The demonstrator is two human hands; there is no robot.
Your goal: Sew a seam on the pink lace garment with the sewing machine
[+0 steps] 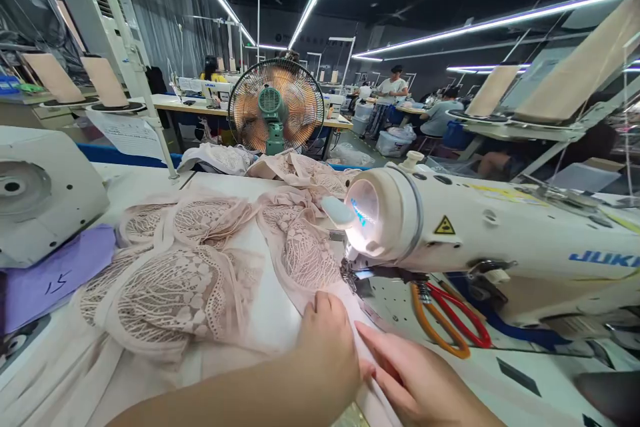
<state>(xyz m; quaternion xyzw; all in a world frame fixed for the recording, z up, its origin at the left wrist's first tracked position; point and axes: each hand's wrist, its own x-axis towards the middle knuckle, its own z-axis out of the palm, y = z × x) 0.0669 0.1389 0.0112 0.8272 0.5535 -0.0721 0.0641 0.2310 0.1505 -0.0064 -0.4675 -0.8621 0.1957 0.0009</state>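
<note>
Left hand [327, 340] and right hand [420, 373] work at the near side of the sewing machine [450, 227], close together, with a pale fabric strip running between them. At far left, a second machine body [45, 193] stands on the white counter [125, 180], with a purple sheet [60, 277] marked 15 just nearer. To the right of the sheet lie overlapping lace bra pieces [160, 293], spread flat and apart from both hands. Next comes the lace garment [305, 257] being worked: its cup rests left of the stitching point [349, 270], and its near edge leads back beneath the hands. The left hand is closed, fingers curled down on the garment edge, knuckles upward. The right hand is narrow, thumb and forefinger slightly parted against the strip; whether its fingertips pinch or merely steady the fabric cannot be told. Step in hand, by judgement: guiding the garment edge toward the stitching point. The next move would call for holding that edge flat and aligned, feeding evenly, and keeping the fingers clear of the needle area. Needle position is too small to tell. To the right of the stitching point, beneath the machine arm, an orange handle [457, 351] and a red handle [483, 337] lie just beside each other, touched by neither hand.
</note>
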